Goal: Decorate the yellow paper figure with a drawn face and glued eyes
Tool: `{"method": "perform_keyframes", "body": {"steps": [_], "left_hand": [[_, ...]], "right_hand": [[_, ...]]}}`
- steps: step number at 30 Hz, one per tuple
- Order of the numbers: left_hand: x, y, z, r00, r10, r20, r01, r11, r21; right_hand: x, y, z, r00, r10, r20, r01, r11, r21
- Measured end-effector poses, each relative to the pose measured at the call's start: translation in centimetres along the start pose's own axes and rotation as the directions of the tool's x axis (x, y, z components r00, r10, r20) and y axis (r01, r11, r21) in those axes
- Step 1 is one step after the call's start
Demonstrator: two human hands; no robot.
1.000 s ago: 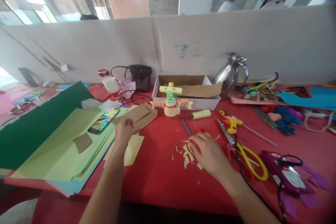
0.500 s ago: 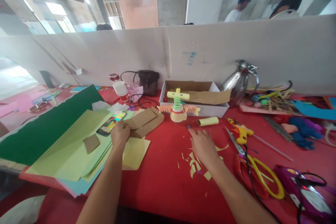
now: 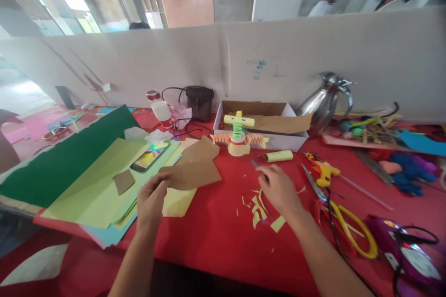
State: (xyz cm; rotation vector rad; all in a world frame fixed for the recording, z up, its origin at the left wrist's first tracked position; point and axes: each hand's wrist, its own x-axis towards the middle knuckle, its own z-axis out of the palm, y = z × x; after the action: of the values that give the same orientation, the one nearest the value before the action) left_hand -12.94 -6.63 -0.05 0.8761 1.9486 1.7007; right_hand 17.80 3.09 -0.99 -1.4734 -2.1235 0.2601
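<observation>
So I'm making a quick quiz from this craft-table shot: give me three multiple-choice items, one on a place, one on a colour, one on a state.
1. Where does the phone lie?
A. on the light green paper
B. inside the cardboard box
C. beside the metal jug

2. What colour are the handles of the scissors?
A. blue
B. yellow
C. black

3. What is the left hand doing?
A. resting flat on the table
B. holding the scissors
C. pinching the brown card piece

Answers: 1 A, it rests on the light green paper. 2 B, yellow loops lie on the red table. 3 C, its fingers grip the edge of the brown card piece.
</observation>
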Motion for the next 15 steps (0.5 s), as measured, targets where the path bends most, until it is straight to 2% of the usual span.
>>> {"method": "perform_keyframes", "body": {"steps": [3, 5, 7, 9, 11, 12, 13, 15], "left_hand": [[-1.9, -0.5, 0.5, 0.977, -0.011, 0.212, -0.003, 0.998, 0.067], [-2.8, -0.7, 1.4, 0.944, 0.003, 0.331, -0.056, 0.987, 0.149], [-3.4, -0.6, 2.3, 0.917, 0.058, 0.395, -0.195, 0.929, 0.315], [-4.1, -0.1, 2.9, 0.917, 0.164, 0.365, -0.353, 0.76, 0.546], [-4.8, 0.5, 3.3, 0.886, 0.292, 0.359, -0.463, 0.551, 0.694], [-5.1, 0.8, 3.6, 0.846, 0.33, 0.418, -0.532, 0.484, 0.695], [-5.3, 1.1, 4.1, 0.785, 0.339, 0.519, -0.62, 0.448, 0.644], [-5.3, 1.4, 5.4, 0.62, 0.279, 0.734, -0.759, 0.451, 0.469]], "right_hand": [[0.1, 0.2, -1.6, 0.986, 0.11, -0.122, -0.057, 0.923, 0.379], [0.3, 0.3, -2.3, 0.964, 0.233, -0.129, -0.113, 0.796, 0.595], [0.6, 0.5, -2.4, 0.931, 0.343, -0.126, -0.137, 0.647, 0.75], [0.9, 0.7, -2.2, 0.895, 0.427, -0.131, -0.118, 0.509, 0.853], [1.1, 0.9, -1.8, 0.869, 0.479, -0.12, -0.084, 0.383, 0.92], [1.2, 1.0, -1.6, 0.867, 0.489, -0.098, -0.071, 0.315, 0.946], [1.2, 1.0, -1.4, 0.871, 0.488, -0.063, -0.063, 0.239, 0.969], [1.2, 0.9, -1.2, 0.881, 0.472, 0.023, -0.063, 0.069, 0.996]]}}
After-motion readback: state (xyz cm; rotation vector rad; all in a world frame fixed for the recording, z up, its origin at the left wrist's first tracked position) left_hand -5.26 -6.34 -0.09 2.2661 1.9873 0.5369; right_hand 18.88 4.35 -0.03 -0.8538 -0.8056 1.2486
